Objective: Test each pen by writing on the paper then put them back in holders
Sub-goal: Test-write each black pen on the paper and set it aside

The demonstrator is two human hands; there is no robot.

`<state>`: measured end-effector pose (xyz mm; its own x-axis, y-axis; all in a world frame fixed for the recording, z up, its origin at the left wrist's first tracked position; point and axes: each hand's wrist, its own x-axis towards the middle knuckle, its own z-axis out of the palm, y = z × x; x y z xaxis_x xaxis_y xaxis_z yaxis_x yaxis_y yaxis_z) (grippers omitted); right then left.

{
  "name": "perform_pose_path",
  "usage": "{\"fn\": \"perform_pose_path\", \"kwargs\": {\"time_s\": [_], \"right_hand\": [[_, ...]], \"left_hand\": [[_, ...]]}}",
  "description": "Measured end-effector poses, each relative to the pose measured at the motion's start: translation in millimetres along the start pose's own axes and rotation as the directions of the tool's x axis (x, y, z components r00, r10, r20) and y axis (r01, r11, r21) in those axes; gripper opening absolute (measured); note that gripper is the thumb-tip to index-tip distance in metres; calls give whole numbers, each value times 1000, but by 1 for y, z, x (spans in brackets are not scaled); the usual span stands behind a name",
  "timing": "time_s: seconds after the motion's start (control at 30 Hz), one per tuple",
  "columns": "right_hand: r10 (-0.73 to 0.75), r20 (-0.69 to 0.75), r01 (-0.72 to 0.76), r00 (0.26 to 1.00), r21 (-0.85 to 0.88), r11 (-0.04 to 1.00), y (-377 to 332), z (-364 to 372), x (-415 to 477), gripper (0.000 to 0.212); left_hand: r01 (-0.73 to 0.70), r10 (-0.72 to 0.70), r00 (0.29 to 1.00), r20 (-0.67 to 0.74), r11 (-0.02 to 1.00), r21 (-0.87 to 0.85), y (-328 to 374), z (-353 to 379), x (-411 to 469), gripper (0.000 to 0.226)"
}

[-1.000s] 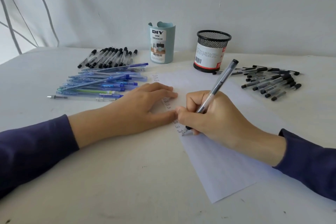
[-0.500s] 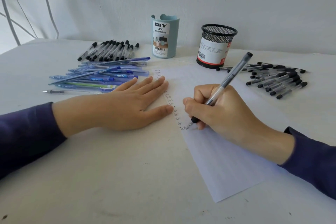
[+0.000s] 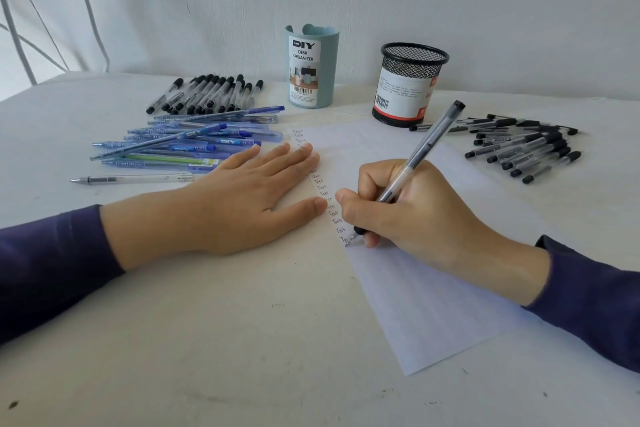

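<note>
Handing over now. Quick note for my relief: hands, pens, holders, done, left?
Right hand grips a clear pen, tip on the paper, mid-word at "Te".
Left hand lies flat, fingers on the paper's left edge.
Done: a column of "Test" lines.
Blue organizer and mesh cup: no pens stick out.
Left: finish the word; blue pile, back black pile and right black pile go into holders; which are tested, cannot tell.
</note>
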<state>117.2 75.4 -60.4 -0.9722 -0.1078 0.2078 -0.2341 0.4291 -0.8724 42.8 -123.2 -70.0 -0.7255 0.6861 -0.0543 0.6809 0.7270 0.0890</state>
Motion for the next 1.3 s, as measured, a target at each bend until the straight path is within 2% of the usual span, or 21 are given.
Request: {"fn": "perform_pose_path", "kwargs": {"time_s": [1.3], "right_hand": [[0, -45, 0, 999, -18, 1000, 1, -2, 2, 43]], "left_hand": [[-9, 9, 1000, -26, 1000, -10, -2, 2, 2, 86]]}}
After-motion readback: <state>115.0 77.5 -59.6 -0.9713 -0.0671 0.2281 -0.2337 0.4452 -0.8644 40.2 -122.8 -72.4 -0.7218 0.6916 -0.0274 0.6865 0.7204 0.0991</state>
